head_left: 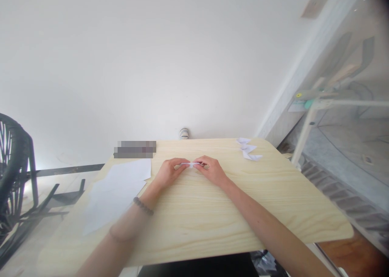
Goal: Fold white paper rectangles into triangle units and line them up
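Pinching the paper (191,165) at nine o'clock, the left hand (167,173) is mirroring the right hand (214,170), gripping at three; any uneven tug would be risking a tear.

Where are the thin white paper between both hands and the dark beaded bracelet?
Thin white paper (191,164): head view, on its exposed middle.
Dark beaded bracelet (143,207): head view, on beads near its middle.

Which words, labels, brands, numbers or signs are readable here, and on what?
None can be read.
Dark pixelated rectangular patch, far left of the pale wood-grain table: any text is obscured.
Small round yellow mark, right of the table: too blurred.
Thin folded white paper in the left hand and right hand: too small to tell.
Flat white paper: no writing visible.
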### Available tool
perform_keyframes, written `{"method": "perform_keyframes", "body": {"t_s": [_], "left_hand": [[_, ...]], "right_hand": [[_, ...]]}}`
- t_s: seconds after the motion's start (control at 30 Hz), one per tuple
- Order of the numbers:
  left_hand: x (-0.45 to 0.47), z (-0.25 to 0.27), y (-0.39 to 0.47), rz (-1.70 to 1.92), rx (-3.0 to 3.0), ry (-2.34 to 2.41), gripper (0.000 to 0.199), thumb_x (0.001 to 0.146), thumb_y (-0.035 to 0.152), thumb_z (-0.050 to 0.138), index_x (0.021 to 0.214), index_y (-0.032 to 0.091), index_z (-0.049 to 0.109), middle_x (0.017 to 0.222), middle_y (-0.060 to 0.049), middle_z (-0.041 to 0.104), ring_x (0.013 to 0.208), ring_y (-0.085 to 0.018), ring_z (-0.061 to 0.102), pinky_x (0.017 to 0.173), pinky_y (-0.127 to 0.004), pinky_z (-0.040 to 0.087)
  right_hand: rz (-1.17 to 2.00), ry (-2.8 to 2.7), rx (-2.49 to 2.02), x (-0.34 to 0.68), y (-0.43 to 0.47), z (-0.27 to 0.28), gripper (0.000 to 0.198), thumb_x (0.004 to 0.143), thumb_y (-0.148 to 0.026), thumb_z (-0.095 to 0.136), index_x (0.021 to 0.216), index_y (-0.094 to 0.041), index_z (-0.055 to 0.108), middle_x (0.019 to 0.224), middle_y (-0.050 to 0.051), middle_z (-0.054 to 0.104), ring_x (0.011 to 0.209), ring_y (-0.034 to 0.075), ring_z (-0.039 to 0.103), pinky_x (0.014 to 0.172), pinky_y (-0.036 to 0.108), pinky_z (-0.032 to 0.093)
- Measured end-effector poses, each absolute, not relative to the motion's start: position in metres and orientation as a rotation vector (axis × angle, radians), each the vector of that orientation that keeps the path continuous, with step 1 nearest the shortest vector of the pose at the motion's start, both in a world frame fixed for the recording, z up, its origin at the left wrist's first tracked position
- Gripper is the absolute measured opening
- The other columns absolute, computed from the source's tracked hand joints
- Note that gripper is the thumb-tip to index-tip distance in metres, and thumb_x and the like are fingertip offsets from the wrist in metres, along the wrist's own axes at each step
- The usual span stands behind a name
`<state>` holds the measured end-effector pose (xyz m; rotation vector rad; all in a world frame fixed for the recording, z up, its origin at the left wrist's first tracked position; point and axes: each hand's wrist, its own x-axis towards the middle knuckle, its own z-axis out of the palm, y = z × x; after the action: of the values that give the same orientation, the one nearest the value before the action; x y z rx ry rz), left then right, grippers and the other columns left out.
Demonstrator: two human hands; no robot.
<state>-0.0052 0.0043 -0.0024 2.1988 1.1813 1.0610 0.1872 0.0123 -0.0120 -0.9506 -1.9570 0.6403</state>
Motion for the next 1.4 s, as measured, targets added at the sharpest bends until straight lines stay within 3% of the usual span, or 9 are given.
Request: {"method": "perform_keyframes", "body": {"t_s": [0.7, 1.4], "left_hand": [[-0.0009, -0.0022, 0.0036, 1.061, 2.296, 1.183, 0.021, 0.079, 0.031, 0.048, 0.083, 0.019, 0.064, 0.084, -0.004, 0.065, 0.078, -0.015, 0.059, 0.061, -0.022, 0.048], [0.0033, -0.002, 0.0025, 1.084, 2.383, 1.2, 0.016, 0.077, 0.026, 0.049, 0.08, 0.019, 0.063, 0.08, -0.004, 0.064, 0.075, -0.015, 0.058, 0.068, -0.025, 0.046]], "right_hand": [[0.432, -2.043, -0.936, 0.184, 0.0086, -0.0116, 0.017, 0.081, -0.029, 0.048, 0.084, -0.022, 0.063, 0.084, 0.004, 0.064, 0.081, 0.015, 0.056, 0.077, 0.029, 0.043], [0.247, -2.113, -0.984, 0.1807, 0.0077, -0.0151, 0.017, 0.081, -0.027, 0.047, 0.077, -0.021, 0.063, 0.078, 0.004, 0.066, 0.076, 0.015, 0.056, 0.074, 0.03, 0.039]]}}
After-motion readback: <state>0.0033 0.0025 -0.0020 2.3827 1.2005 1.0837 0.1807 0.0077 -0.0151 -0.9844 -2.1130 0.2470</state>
